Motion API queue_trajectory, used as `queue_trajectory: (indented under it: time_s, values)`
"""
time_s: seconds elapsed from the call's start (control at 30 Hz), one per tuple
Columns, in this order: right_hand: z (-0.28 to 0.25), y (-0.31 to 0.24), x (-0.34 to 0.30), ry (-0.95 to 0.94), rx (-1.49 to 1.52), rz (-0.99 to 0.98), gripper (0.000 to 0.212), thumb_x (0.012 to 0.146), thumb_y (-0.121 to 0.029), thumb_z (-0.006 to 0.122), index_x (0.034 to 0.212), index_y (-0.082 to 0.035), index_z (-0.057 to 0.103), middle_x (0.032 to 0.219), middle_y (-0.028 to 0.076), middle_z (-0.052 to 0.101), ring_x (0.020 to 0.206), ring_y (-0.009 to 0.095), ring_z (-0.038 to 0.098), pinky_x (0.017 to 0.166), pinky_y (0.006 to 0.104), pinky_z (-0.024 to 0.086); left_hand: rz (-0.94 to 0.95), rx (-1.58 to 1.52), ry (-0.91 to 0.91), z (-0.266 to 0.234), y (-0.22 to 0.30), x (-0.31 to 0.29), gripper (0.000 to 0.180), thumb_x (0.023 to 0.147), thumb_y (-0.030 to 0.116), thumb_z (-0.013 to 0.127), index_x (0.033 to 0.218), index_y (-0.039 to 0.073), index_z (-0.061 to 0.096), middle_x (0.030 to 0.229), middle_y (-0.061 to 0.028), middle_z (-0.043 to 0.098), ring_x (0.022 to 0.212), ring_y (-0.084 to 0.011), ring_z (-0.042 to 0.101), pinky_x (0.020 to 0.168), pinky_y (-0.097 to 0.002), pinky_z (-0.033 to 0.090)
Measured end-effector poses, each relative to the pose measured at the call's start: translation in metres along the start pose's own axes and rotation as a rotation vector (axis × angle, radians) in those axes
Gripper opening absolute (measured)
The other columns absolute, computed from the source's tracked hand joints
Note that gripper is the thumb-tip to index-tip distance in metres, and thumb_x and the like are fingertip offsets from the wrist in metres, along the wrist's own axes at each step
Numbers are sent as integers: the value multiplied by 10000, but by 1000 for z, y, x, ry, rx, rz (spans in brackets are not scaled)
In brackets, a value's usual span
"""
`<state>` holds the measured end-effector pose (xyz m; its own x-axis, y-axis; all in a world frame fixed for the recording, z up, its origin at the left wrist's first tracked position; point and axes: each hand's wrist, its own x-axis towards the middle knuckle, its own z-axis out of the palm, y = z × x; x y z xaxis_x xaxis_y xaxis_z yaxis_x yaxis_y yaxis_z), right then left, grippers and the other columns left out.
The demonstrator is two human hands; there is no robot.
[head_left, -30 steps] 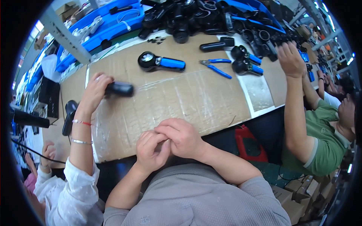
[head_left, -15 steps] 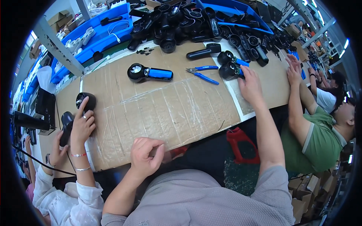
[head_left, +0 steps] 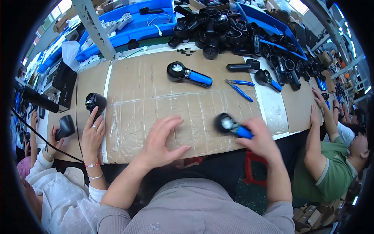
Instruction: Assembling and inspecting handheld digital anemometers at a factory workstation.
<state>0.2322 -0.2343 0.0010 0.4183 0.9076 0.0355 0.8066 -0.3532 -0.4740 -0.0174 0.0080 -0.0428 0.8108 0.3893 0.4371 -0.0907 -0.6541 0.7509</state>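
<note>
My right hand (head_left: 260, 137) grips an opened black handheld fan (head_left: 224, 122) by its blue battery end, just above the table's near part. The fan is slightly blurred. To its left my left hand (head_left: 161, 142) hovers over the cardboard, fingers apart and holding nothing. Farther back lies another opened handheld fan (head_left: 177, 68) with its blue battery showing. Beside that one, blue-handled cutting pliers (head_left: 242, 90) rest with jaws pointing left. A third opened fan (head_left: 266, 79) lies right of the pliers, and a black fan casing (head_left: 241, 67) lies behind them.
Cardboard (head_left: 136, 130) covers the table. Black fan parts (head_left: 218, 29) are heaped at the back between a blue tray (head_left: 156, 36) and another blue tray (head_left: 296, 48). At left, a co-worker's hands (head_left: 92, 134) hold black parts. Another person's hands (head_left: 314, 111) rest at the table's right.
My right hand has brought one fan from the back right toward me. My left hand has spread its fingers and moved slightly right. The whole view has shifted.
</note>
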Motion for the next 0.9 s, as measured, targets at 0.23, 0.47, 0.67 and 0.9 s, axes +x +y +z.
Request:
queue_trajectory:
  time_s: [0.23,0.47,0.67,0.9]
  values:
    - [44,-55,86,-114,152,-375,347,833,-225,820,1122,-75,698,1028,86,659,949,261,626,871,366,506,-27,9,-45,0,-26,9,760,750,216,886,1421,33,581,1352,-167,646,1223,-336,628,1091,-424,473]
    - [38,28,214,470,-33,-231,379,945,-75,656,1323,-48,636,1284,131,620,1033,279,628,892,348,527,51,36,-25,10,-33,11,662,782,266,863,1359,56,615,1254,-127,685,1135,-325,643,1037,-407,487]
    - [41,20,259,252,-302,-25,277,983,-128,627,1240,-29,654,1273,123,638,1075,379,662,955,423,542,54,32,50,15,-38,6,628,770,269,855,1320,69,628,1238,-109,686,1130,-312,637,1068,-409,458]
    - [23,16,224,310,-99,-144,238,1002,-131,640,1206,-12,670,1110,92,695,910,289,672,849,354,542,52,11,47,12,-38,6,610,762,267,856,1298,80,630,1238,-101,681,1131,-302,631,1074,-404,448]
